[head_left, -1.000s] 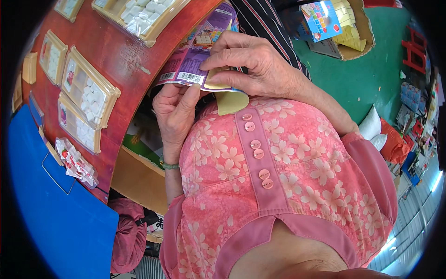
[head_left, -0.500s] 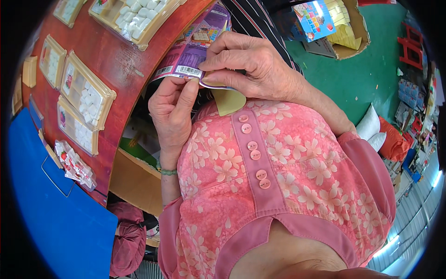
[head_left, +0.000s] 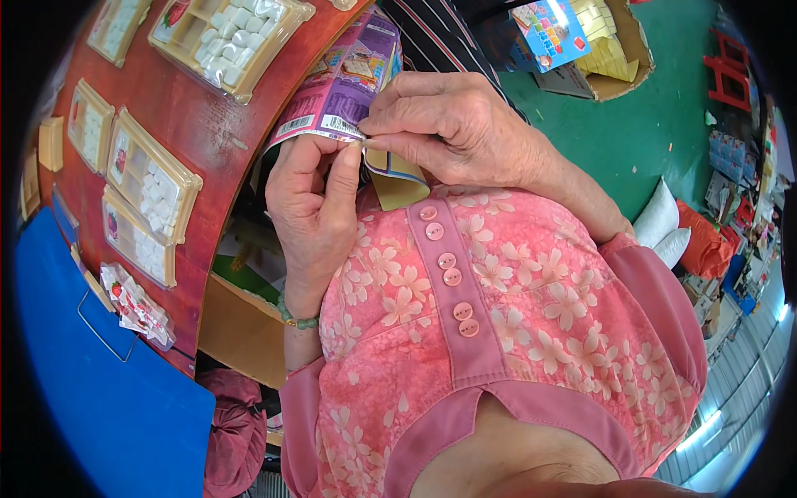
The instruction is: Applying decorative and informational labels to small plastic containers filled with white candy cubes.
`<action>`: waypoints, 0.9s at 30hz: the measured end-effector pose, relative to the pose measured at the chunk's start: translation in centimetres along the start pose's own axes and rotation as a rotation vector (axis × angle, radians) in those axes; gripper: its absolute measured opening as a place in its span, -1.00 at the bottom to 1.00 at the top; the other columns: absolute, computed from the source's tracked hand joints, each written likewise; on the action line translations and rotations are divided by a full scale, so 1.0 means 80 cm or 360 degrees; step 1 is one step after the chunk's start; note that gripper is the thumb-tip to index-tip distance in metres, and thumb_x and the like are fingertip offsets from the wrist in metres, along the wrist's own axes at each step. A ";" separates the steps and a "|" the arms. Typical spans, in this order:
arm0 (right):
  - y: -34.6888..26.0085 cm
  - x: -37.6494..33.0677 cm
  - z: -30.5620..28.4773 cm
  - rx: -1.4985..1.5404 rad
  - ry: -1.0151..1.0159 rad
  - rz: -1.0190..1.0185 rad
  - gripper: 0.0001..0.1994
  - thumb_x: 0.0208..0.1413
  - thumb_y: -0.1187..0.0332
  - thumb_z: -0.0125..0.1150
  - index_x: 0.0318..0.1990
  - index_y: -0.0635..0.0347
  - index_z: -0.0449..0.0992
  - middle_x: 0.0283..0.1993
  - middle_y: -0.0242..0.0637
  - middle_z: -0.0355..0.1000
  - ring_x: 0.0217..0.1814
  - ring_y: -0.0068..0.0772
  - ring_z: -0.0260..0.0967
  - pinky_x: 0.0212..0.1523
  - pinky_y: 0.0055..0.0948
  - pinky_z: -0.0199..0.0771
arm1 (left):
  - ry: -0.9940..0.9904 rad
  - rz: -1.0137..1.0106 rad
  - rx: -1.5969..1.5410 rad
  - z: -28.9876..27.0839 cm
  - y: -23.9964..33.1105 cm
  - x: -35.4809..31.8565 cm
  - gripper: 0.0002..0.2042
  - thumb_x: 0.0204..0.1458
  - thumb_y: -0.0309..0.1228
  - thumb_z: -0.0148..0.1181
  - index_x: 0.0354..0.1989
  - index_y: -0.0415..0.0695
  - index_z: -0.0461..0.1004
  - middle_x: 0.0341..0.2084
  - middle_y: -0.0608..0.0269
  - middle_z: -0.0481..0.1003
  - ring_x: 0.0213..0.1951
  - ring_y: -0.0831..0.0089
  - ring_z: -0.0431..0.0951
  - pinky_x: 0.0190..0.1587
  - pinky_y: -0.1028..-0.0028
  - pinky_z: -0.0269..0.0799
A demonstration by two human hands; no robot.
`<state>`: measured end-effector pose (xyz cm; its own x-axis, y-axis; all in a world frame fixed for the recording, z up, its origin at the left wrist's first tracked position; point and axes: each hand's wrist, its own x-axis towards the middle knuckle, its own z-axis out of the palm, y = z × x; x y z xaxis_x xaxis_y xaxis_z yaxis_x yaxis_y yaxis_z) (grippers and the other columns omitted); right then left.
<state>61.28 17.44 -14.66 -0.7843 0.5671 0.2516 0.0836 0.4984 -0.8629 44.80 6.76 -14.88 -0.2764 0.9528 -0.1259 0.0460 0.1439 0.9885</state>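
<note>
Both my hands hold a flat purple printed package [head_left: 344, 87] close to my chest. My left hand [head_left: 311, 207] supports it from below, thumb and fingers pinching its near edge. My right hand [head_left: 452, 129] comes from the right and pinches the same edge with fingertips pressed against the left thumb. A tan card piece [head_left: 398, 189] hangs under the hands. The package's far end rests over the edge of a dark red table [head_left: 199, 141].
On the red table lie several clear trays of small white blocks [head_left: 232, 29] [head_left: 149, 187] and a small red-and-white packet [head_left: 133, 303]. A blue surface [head_left: 91, 373] sits at lower left. An open cardboard box [head_left: 610, 50] stands on the green floor [head_left: 664, 141].
The hands and the purple package keep the same grip; the view has shifted slightly and the fingertips have closed tighter on the package's near edge.
</note>
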 end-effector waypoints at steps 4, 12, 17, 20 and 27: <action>-0.002 -0.001 -0.009 -0.0027 -0.0018 -0.0004 -0.86 -0.01 0.50 0.28 -0.26 0.31 0.56 -0.30 -0.17 0.49 -0.27 -0.21 0.51 -0.25 -0.41 0.52 | -0.0053 0.0147 0.0216 0.003 0.008 0.005 -0.95 0.04 -0.57 0.18 -0.36 -0.27 0.44 -0.47 0.20 0.43 -0.46 0.49 0.40 -0.39 0.53 0.32; -0.011 -0.006 -0.016 -0.0076 0.0022 -0.0017 -0.87 -0.03 0.56 0.24 -0.27 0.30 0.55 -0.32 -0.17 0.50 -0.35 -0.22 0.51 -0.37 -0.45 0.51 | -0.0138 0.0347 0.0479 0.011 0.020 0.017 -0.95 0.00 -0.60 0.16 -0.38 -0.26 0.42 -0.49 0.11 0.41 -0.49 0.30 0.43 -0.40 0.42 0.34; -0.013 -0.004 -0.021 -0.0105 -0.0029 0.0062 -0.86 -0.04 0.58 0.23 -0.28 0.31 0.56 -0.32 -0.16 0.51 -0.36 -0.22 0.51 -0.38 -0.45 0.52 | -0.0184 0.0317 0.0534 0.012 0.027 0.020 -0.94 -0.01 -0.60 0.17 -0.39 -0.26 0.41 -0.50 0.09 0.41 -0.48 0.26 0.45 -0.41 0.39 0.34; -0.002 -0.005 -0.020 -0.0076 0.0017 -0.0025 -0.86 -0.03 0.57 0.22 -0.26 0.32 0.56 -0.32 -0.16 0.52 -0.34 -0.23 0.52 -0.34 -0.45 0.52 | -0.0190 0.0296 0.0507 0.012 0.030 0.023 -0.94 0.00 -0.60 0.16 -0.39 -0.27 0.40 -0.51 0.08 0.40 -0.49 0.26 0.44 -0.42 0.39 0.34; 0.004 -0.010 -0.024 0.0109 0.0040 0.0049 -0.85 -0.03 0.57 0.23 -0.25 0.33 0.56 -0.32 -0.17 0.53 -0.29 -0.26 0.52 -0.29 -0.44 0.51 | -0.0194 0.0103 0.0280 0.012 0.035 0.023 -0.94 0.03 -0.58 0.17 -0.38 -0.30 0.43 -0.48 0.15 0.43 -0.48 0.47 0.46 -0.40 0.51 0.37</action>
<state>63.08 18.39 -14.28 -0.7662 0.5982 0.2346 0.0644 0.4348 -0.8982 45.34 9.20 -12.40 -0.1498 0.9853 -0.0825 0.2293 0.1158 0.9664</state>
